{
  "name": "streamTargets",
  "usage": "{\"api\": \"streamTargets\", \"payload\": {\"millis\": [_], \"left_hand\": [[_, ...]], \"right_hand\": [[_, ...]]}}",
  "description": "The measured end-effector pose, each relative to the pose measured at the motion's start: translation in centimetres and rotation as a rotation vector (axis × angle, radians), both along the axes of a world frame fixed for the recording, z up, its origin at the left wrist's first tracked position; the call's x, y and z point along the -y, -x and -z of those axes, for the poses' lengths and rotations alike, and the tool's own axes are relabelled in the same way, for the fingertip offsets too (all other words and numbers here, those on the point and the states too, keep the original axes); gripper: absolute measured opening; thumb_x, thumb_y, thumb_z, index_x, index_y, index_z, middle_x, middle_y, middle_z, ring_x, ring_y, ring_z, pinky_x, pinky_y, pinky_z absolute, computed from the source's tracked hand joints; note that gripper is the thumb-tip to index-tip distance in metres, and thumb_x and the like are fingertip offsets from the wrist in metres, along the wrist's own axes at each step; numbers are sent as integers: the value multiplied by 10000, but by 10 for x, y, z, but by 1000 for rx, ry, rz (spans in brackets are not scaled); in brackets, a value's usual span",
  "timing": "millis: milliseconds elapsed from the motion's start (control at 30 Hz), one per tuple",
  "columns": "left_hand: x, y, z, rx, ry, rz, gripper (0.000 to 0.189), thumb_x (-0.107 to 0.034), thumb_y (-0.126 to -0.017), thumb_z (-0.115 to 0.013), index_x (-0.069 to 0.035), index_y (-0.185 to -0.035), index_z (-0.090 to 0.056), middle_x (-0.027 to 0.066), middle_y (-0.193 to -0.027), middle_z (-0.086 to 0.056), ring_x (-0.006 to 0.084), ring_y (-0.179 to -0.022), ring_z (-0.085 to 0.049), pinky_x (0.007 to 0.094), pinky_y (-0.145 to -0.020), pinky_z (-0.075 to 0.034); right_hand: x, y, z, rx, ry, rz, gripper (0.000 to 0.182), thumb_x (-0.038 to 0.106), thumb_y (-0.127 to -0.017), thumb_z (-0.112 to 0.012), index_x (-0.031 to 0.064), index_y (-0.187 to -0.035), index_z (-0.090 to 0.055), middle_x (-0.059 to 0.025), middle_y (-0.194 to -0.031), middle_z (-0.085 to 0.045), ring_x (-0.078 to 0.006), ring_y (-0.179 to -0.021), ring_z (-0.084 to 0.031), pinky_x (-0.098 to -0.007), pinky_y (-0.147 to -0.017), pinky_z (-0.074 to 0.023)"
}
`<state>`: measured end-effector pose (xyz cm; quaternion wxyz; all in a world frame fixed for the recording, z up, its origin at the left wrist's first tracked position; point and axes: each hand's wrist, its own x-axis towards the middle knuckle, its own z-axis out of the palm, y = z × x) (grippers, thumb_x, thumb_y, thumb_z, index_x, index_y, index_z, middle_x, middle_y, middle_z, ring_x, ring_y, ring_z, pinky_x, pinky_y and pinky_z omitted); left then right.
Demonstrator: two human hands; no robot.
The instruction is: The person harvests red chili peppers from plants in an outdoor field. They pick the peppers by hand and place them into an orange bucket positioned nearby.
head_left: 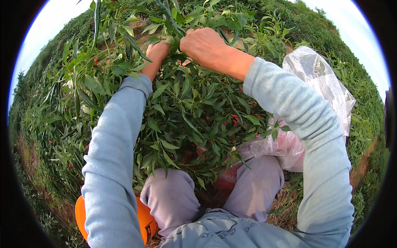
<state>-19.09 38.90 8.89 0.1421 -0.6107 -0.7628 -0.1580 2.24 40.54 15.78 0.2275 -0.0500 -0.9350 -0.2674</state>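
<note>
My left hand (159, 51) reaches into the top of a chili pepper plant (186, 93), its fingertips hidden behind leaves. Close beside it, my right hand (203, 46) is curled with its back towards me, and what its fingers hold is hidden. A long green chili pepper (170, 18) slants down to the fingers of my right hand. Another green chili (136, 47) hangs just left of my left wrist. Lower in the foliage, between my forearms, hangs a curved green chili (192, 126), with a few red chilies (235, 119) among the leaves.
A clear plastic bag (322, 83) stands beyond my right forearm, with reddish contents showing low down. An orange object (81, 214) with a black mark lies by my left leg, partly covered by my sleeve. Dense pepper plants (52, 124) surround me on both sides.
</note>
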Motion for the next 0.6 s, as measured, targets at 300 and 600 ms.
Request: {"api": "streamTargets", "payload": {"millis": [300, 600], "left_hand": [[-34, 49, 37, 354, -79, 179, 162, -160, -854, -543, -57, -948, -625, 138, -857, -652, 278, -809, -630, 415, -658, -486], [-11, 26, 12, -101, 6, 154, 238, -200, -891, -461, -54, -1031, -586, 196, -1014, -663, 377, -946, -635, 492, -753, -496]], "right_hand": [[-36, 25, -8, 137, 92, -88, 200, 250, -760, -644, 58, -735, -692, -140, -686, -657, -302, -678, -661, -400, -592, -517], [-53, 26, -14, 257, 95, -35, 223, 203, -765, -588, 54, -885, -703, -187, -801, -676, -384, -752, -648, -466, -685, -518]]}}
